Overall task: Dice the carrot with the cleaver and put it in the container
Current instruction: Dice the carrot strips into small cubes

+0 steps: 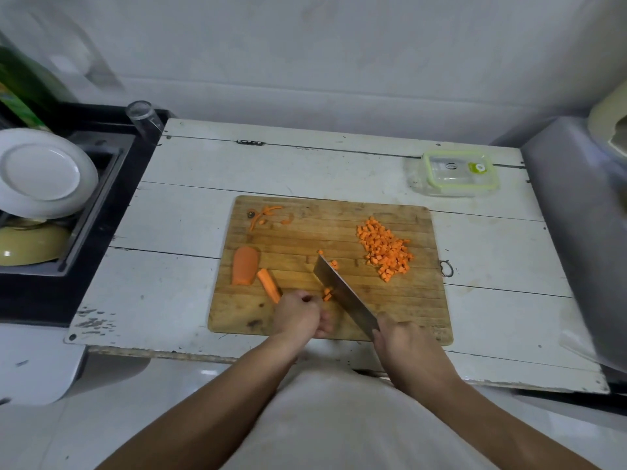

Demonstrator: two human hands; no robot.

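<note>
A wooden cutting board (pixel 305 232) lies on a worn white-painted plank tabletop (pixel 176 205), its paint chipped along the near edge, set against a plain pale wall (pixel 339 56).

On the board's right half sits a heap of diced carrot (pixel 385 251). At the board's left edge rests a flat carrot slab (pixel 245 265), and just beside it a narrower carrot strip (pixel 268 288); thin peelings (pixel 264 215) lie at the board's far left corner.

Near the board's front edge the left hand (pixel 298 317) has its fingers curled down on carrot pieces (pixel 327 295) — how much carrot is under them cannot be told. The right hand (pixel 403 347) grips the cleaver (pixel 342 293), fingers wrapped round the handle, the blade slanting across the board's middle beside those pieces.

Beyond the board's far right corner stands a clear container (pixel 458 173) with a green-rimmed lid on — well apart from the dice. Left of the board, off the tabletop, a white plate (pixel 44 173) and a yellow bowl (pixel 30 245) sit in a dark rack (pixel 98 212).
</note>
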